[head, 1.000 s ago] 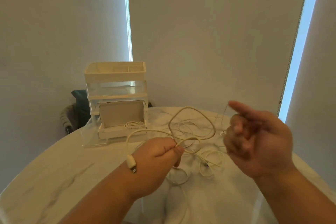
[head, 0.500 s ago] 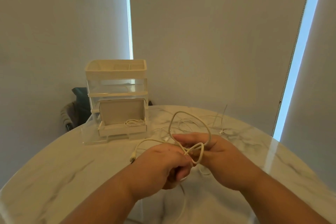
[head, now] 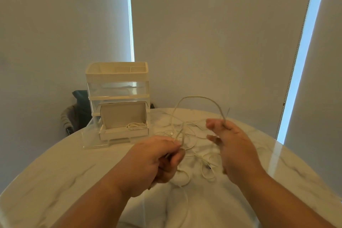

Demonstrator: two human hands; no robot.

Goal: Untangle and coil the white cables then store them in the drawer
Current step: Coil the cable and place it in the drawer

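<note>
Right hand drew away from left hand; both gripped white cable; arched upward, long axis running hand to hand.

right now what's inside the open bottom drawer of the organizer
One coiled white cable lies in the open bottom drawer, toward its right side. A pale upright panel stands behind it and hides the drawer's back.

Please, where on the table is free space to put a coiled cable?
Bare marble lies left of the left hand, in front of the organizer, and right of the right hand up to the table edge. Between the hands, tangled cables crowd it.
</note>
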